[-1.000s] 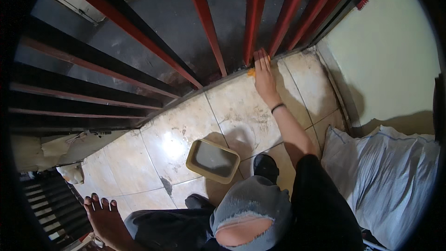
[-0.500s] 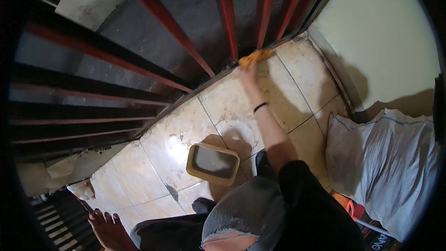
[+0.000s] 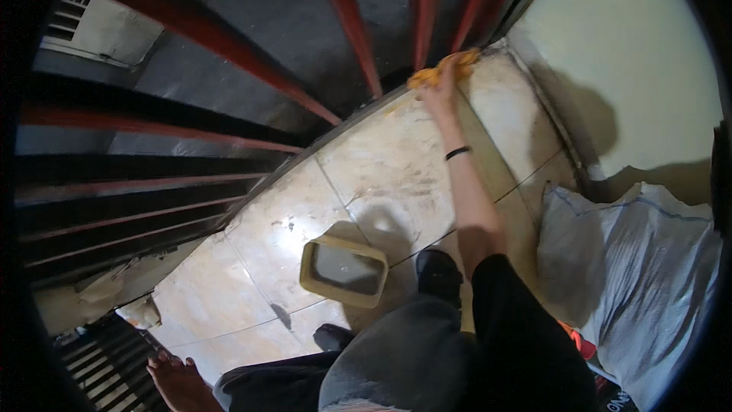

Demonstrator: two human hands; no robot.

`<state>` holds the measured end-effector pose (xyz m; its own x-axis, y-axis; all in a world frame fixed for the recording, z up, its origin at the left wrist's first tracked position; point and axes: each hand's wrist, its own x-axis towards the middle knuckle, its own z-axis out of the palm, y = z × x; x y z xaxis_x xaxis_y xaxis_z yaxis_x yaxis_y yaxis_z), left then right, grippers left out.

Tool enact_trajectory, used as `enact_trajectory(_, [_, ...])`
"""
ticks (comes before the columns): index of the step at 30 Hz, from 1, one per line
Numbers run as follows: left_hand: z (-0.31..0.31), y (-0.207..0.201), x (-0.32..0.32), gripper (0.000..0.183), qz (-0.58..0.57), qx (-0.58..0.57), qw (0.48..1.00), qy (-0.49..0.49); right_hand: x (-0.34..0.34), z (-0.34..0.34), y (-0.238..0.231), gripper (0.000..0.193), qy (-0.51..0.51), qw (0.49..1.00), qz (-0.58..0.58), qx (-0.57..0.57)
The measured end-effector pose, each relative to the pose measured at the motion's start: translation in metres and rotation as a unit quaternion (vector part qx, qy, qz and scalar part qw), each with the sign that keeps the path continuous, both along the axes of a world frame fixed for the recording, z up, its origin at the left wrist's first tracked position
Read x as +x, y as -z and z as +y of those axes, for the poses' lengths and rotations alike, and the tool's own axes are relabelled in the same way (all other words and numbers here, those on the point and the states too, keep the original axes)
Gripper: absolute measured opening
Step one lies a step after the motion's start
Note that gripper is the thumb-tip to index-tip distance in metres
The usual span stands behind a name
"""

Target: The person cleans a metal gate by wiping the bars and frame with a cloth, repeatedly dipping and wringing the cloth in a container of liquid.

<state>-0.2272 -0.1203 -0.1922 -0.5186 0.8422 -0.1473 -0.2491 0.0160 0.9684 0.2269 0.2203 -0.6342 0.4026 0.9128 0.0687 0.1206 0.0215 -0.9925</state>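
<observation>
My right hand (image 3: 442, 95) reaches far forward to the foot of the railing, with a black band round the wrist. Its fingers are closed on an orange cloth (image 3: 467, 59), which lies bunched along the ledge where the tiled floor meets the red bars. Behind the arm, nearer to me, a yellowish rectangular tub (image 3: 306, 273) holds murky grey water. Dirt smears mark the pale tiles (image 3: 381, 152) between tub and railing. My left hand is out of the picture.
Dark red bars (image 3: 347, 23) run along the far and left side. A pale green wall (image 3: 610, 53) and a white woven sack (image 3: 633, 259) stand at the right. Black slippers (image 3: 440, 273) lie near the tub, and a bare foot (image 3: 181, 385) shows lower left.
My right hand has slid the orange cloth to the right and slightly farther along the ledge. My view has shifted a little; the tub stays on the same tiles.
</observation>
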Motion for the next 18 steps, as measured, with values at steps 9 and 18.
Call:
enact_trajectory(9, [0.001,0.005,-0.018,0.025,-0.035,-0.040,0.999,0.009,0.047,0.012,-0.024,0.100,0.015,0.998,0.029,-0.045])
enact_trajectory(18, [-0.003,0.001,-0.029,0.026,0.007,-0.042,0.999,-0.031,0.077,0.026,-0.020,0.103,0.031,0.999,0.025,-0.002])
